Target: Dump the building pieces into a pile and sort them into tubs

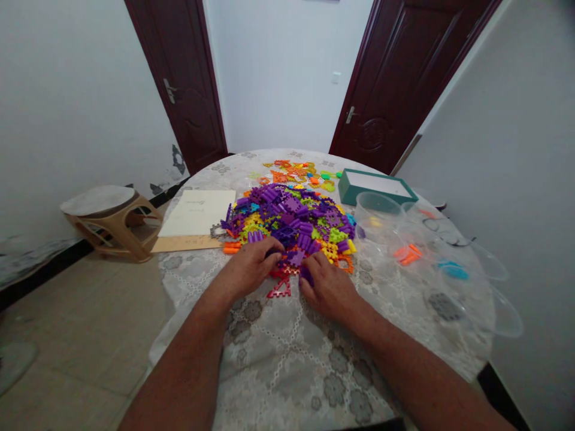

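A heaped pile of glossy purple, green and yellow toothed plastic pieces (294, 206) is set on a round table under a grey-white patterned cloth (287, 371). A dark purple piece (306, 275) is pinched between thumb and fingers of the right hand (330, 286) at the pile's near edge. The left hand (251, 263) is curled against the pile, thumb near fingertips; whether anything is gripped cannot be told. Just below lies a red triangular openwork piece (281, 288). Clear, round-rimmed plastic tubs (380, 209) are placed to the right.
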The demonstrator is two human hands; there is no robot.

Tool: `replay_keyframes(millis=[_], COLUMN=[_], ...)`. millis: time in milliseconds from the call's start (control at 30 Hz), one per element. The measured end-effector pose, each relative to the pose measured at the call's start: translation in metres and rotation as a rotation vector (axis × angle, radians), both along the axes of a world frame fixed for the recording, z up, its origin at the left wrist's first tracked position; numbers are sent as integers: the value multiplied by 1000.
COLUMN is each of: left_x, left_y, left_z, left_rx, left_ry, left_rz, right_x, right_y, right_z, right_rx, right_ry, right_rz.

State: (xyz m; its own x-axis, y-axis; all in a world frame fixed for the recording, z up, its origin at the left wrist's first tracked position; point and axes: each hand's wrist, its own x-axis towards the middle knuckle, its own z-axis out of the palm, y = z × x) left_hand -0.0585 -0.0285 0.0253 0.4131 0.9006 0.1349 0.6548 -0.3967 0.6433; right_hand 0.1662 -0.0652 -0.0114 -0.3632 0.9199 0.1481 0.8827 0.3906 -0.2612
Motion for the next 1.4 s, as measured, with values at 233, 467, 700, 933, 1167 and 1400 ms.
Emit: replay_keyframes(millis=[233,467,700,933,1167,1400], left_x=[9,17,14,8,13,5], left_y=[4,0,-7,-9,1,-5], left_z=[-11,-13,-5,14,16,15], left_rx=[-300,-306,-183,-82,11,21], left_ry=[-252,-286,-148,-32,-97,-68], left_rz=[65,10,-74,-72,74,73], right_x=[6,5,-3,10,58,116], right_y=[7,15,18,27,50,104], right_z=[-7,-6,-11,4,52,89], right_rx=[-56,-94,-385,-436,-185,-173], right_ry=[232,772,1154,1028,778,522], right_rz=[56,-1,-26,-1,-112,-221])
